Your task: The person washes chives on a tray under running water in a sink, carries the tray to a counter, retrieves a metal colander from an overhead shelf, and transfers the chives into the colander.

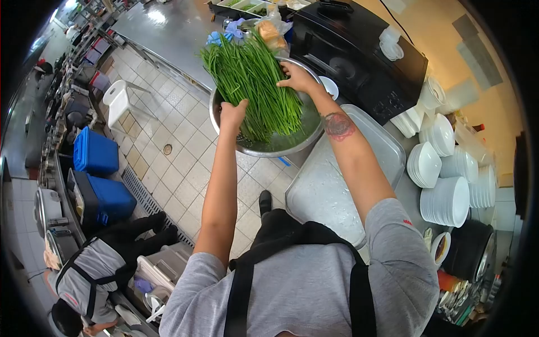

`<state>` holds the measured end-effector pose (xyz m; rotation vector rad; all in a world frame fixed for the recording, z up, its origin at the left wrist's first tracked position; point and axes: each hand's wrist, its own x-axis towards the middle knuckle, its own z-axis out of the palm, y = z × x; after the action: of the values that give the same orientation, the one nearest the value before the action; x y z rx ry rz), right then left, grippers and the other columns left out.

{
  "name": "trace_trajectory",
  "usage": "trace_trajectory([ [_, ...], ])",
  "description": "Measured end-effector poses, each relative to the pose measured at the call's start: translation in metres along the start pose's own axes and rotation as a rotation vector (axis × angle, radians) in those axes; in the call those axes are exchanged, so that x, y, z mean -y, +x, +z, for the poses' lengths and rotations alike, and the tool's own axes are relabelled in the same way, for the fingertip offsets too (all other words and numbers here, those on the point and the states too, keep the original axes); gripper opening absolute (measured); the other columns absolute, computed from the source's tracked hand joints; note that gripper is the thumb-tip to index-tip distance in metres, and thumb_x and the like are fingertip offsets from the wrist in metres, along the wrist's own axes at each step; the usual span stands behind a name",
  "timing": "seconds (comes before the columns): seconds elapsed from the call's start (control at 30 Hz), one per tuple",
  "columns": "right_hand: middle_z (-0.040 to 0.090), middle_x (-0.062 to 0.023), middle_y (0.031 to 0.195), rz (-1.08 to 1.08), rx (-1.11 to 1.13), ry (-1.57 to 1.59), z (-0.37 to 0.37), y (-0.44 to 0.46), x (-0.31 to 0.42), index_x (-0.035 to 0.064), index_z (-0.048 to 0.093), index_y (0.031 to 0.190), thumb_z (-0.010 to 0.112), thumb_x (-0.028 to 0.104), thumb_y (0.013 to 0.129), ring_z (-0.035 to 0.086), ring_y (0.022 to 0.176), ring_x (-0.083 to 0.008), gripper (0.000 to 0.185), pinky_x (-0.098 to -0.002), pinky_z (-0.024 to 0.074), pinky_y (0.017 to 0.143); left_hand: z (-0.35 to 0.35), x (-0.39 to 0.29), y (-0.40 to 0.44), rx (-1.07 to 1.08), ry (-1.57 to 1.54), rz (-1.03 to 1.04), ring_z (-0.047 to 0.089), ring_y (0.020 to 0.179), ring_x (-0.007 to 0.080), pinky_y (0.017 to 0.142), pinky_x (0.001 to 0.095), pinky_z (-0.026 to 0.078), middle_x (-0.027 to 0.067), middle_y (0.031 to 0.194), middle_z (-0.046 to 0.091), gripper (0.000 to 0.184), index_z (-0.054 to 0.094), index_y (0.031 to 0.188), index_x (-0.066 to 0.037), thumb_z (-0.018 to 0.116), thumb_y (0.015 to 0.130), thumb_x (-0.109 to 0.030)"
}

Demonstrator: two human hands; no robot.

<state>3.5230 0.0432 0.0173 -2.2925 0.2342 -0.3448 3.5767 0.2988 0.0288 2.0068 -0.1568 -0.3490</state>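
A large bunch of long green chives lies in and over a wide metal bowl, its far ends reaching past the bowl's far rim. My left hand is closed on the left side of the bunch, thumb on top and fingers hidden under the stalks. On the right side, my right hand grips the bunch near the bowl's right rim, its fingertips partly in the greens. What the bowl rests on is hidden.
A metal tray with water drops lies at right, beside stacked white plates and a black appliance. A steel table stands ahead. At left are a white stool, blue bins and a bending co-worker.
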Motion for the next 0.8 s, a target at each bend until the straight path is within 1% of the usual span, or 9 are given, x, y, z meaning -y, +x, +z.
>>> trace_trajectory([
  [0.07, 0.055, -0.0202, 0.118, -0.066, -0.003, -0.112, -0.013, -0.008, 0.007, 0.0009, 0.046, 0.126, 0.077, 0.014, 0.065, 0.056, 0.106, -0.0305, 0.069, -0.0363, 0.0435, 0.092, -0.03, -0.042, -0.048, -0.061, 0.205, 0.262, 0.059, 0.096, 0.0348, 0.08, 0.0394, 0.046, 0.0278, 0.109, 0.057, 0.053, 0.05, 0.115, 0.008, 0.066, 0.076, -0.024],
  [0.13, 0.059, -0.0147, 0.111, -0.039, -0.006, -0.155, -0.036, -0.029, 0.031, 0.0046, 0.051, 0.123, 0.071, 0.005, 0.07, 0.059, 0.102, -0.0241, 0.057, -0.034, 0.0473, 0.087, -0.045, -0.02, -0.038, -0.2, -0.001, 0.26, 0.064, 0.081, 0.0308, 0.073, 0.0378, 0.048, 0.0198, 0.096, 0.064, 0.046, 0.057, 0.106, 0.005, 0.065, 0.077, -0.029],
  [0.2, 0.061, -0.0123, 0.104, -0.061, -0.147, 0.049, -0.065, -0.074, 0.058, 0.0053, 0.056, 0.117, 0.068, 0.003, 0.073, 0.06, 0.099, -0.0204, 0.046, -0.0319, 0.0489, 0.083, -0.06, 0.015, -0.018, -0.392, 0.495, 0.333, 0.063, 0.073, 0.0199, 0.063, 0.0306, 0.049, 0.0148, 0.094, 0.064, 0.058, 0.055, 0.113, 0.003, 0.063, 0.079, -0.043],
  [0.23, 0.062, -0.0111, 0.1, -0.067, -0.221, 0.145, -0.076, -0.1, 0.065, 0.0057, 0.058, 0.114, 0.066, 0.002, 0.074, 0.061, 0.098, -0.0186, 0.04, -0.0309, 0.0497, 0.082, -0.071, 0.008, -0.02, -0.06, 0.357, 0.003, 0.063, 0.078, 0.0218, 0.068, 0.0327, 0.05, 0.0138, 0.097, 0.064, 0.06, 0.053, 0.116, 0.001, 0.062, 0.079, -0.045],
  [0.3, 0.064, -0.0118, 0.09, 0.025, -0.423, 0.139, -0.096, -0.167, 0.048, 0.0057, 0.066, 0.098, 0.064, 0.01, 0.076, 0.064, 0.079, -0.0207, 0.023, -0.0291, 0.0504, 0.071, -0.073, 0.027, -0.02, 0.283, -0.074, -0.372, 0.063, 0.083, 0.022, 0.073, 0.0339, 0.051, 0.0133, 0.102, 0.064, 0.057, 0.05, 0.118, -0.003, 0.063, 0.078, -0.041],
  [0.37, 0.064, -0.0125, 0.087, 0.164, -0.529, -0.131, -0.103, -0.244, 0.015, 0.0064, 0.067, 0.093, 0.064, 0.012, 0.077, 0.064, 0.072, -0.0233, 0.017, -0.0305, 0.0498, 0.067, -0.067, 0.058, -0.008, 0.577, -0.285, -0.507, 0.062, 0.091, 0.0232, 0.079, 0.04, 0.052, 0.0144, 0.106, 0.06, 0.053, 0.043, 0.119, 0.002, 0.059, 0.081, -0.031],
  [0.43, 0.064, -0.0134, 0.083, 0.428, -0.365, -0.256, -0.094, -0.321, -0.017, 0.0074, 0.068, 0.087, 0.065, 0.014, 0.075, 0.062, 0.073, -0.0269, 0.014, -0.0342, 0.0493, 0.069, -0.059, 0.061, -0.016, 0.573, -0.496, -0.444, 0.061, 0.092, 0.0262, 0.081, 0.0417, 0.053, 0.0141, 0.106, 0.058, 0.035, 0.043, 0.114, 0.005, 0.048, 0.083, -0.01],
  [0.57, 0.061, -0.0091, 0.088, 0.377, -0.2, -0.372, -0.061, -0.414, -0.011, 0.0091, 0.067, 0.084, 0.067, 0.018, 0.072, 0.058, 0.086, -0.0285, 0.015, -0.0387, 0.0453, 0.08, -0.059, 0.057, -0.033, 0.479, -0.525, -0.444, 0.06, 0.094, 0.0286, 0.081, 0.0434, 0.053, 0.0162, 0.108, 0.056, 0.034, 0.041, 0.113, 0.008, 0.045, 0.083, -0.006],
  [0.8, 0.058, -0.0077, 0.08, 0.401, -0.318, -0.569, -0.022, -0.455, -0.018, 0.009, 0.065, 0.08, 0.064, 0.018, 0.073, 0.059, 0.078, -0.0265, 0.011, -0.0407, 0.0478, 0.069, -0.087, 0.036, -0.144, 0.307, -0.604, -0.412, 0.061, 0.093, 0.0268, 0.08, 0.0379, 0.055, 0.015, 0.105, 0.058, 0.034, 0.047, 0.108, 0.007, 0.05, 0.076, -0.003],
])
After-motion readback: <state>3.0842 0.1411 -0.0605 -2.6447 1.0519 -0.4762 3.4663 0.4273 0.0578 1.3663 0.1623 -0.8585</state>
